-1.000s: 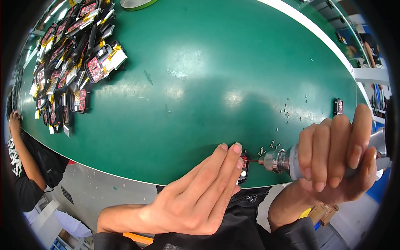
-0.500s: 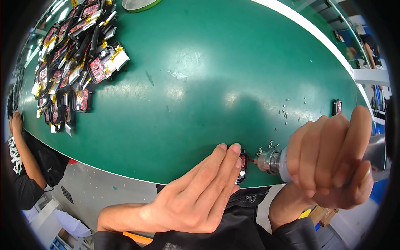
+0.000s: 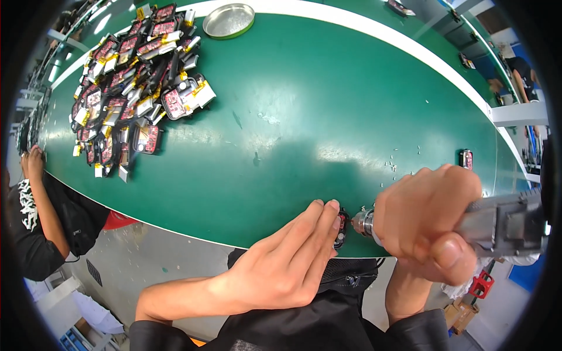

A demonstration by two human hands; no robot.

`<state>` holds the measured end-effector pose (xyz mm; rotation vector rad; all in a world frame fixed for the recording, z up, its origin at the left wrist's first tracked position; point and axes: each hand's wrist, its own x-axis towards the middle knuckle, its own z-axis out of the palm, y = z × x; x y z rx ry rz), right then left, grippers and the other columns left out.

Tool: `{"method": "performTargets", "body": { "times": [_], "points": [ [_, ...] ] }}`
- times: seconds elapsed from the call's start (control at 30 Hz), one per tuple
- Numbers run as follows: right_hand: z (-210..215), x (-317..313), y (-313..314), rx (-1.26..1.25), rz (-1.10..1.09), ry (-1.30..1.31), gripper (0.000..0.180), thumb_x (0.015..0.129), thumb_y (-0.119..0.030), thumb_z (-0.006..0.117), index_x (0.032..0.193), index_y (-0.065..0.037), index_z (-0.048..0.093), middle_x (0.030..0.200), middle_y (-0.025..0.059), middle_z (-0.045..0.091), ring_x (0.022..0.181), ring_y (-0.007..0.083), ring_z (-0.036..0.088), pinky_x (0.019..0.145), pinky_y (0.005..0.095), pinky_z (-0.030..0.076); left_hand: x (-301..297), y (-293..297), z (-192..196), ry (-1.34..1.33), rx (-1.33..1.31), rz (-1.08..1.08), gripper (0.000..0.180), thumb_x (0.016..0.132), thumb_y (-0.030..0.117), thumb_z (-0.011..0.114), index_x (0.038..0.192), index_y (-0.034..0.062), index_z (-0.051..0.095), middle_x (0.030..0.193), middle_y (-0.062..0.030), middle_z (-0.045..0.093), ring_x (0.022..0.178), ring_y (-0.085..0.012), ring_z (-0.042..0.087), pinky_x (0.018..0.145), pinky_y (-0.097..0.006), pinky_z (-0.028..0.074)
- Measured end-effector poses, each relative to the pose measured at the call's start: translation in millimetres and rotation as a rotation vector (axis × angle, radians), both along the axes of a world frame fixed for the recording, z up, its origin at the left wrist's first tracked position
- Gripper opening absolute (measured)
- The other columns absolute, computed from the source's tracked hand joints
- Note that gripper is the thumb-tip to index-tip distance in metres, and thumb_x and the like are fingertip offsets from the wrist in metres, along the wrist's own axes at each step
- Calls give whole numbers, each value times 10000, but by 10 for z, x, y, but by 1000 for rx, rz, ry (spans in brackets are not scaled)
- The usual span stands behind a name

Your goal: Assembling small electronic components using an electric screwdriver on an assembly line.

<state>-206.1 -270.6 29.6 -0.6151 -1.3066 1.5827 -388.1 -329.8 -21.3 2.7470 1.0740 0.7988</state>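
A small black casing with a red circuit board [image 3: 341,229] lies at the near edge of the green table. My left hand [image 3: 287,257] reaches over it from the left with long, straight fingers. Its fingertips rest at the casing's far end and the thumb shows at the near end, so the casing sits between them. My right hand [image 3: 427,219] is wrapped round an electric screwdriver [image 3: 503,225] with a grey body and a silver collar. Held almost level, the tool points left, its thin bit at the casing's right side. The exact contact point is too small to make out.
Loose screws [image 3: 393,167] lie beyond the screwdriver, near another black casing [image 3: 466,159] at the right. A large heap of open casings [image 3: 126,88] with boards and silver battery packs covers the far left. Behind it stands a round metal tray [image 3: 229,21]. Another person's arm [image 3: 48,205] rests at the left edge.
The whole view has shifted, bringing the heap and tray further into the picture. My right hand and the screwdriver have turned slightly and sit closer to the left hand, which still holds the casing.
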Motion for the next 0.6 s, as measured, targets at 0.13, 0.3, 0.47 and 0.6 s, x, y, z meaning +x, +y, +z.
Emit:
{"method": "performTargets", "body": {
  "times": [0.13,0.3,0.47,0.6],
  "points": [
    [54,-7,83,85,57,-34,215,769,-127,659,678,-61,476,486,19,487,379,143,446,402,278,376,-37,49,76,38,31,-26,278,753,68,629,933,-144,636,1033,-246,628,945,-320,616,809,-353,540],
    [-13,-57,114,131,141,242,155,755,-90,647,683,-25,526,484,40,513,372,148,454,389,284,379,-158,44,91,83,-21,-84,360,723,72,671,1029,-110,618,1087,-220,610,978,-327,606,807,-362,530],
    [86,355,-159,21,-47,533,130,841,-93,594,806,-26,488,484,26,455,375,121,421,389,251,363,-83,-25,-39,-163,13,-40,356,742,48,697,1053,-103,610,1076,-186,621,966,-304,615,771,-353,546],
    [42,456,-253,42,-181,487,117,845,-83,577,835,-18,481,474,16,427,373,125,407,398,266,352,-15,-47,5,-107,1,36,299,783,64,658,1005,-129,604,1081,-220,609,1006,-322,601,827,-359,523]
  ]
}}
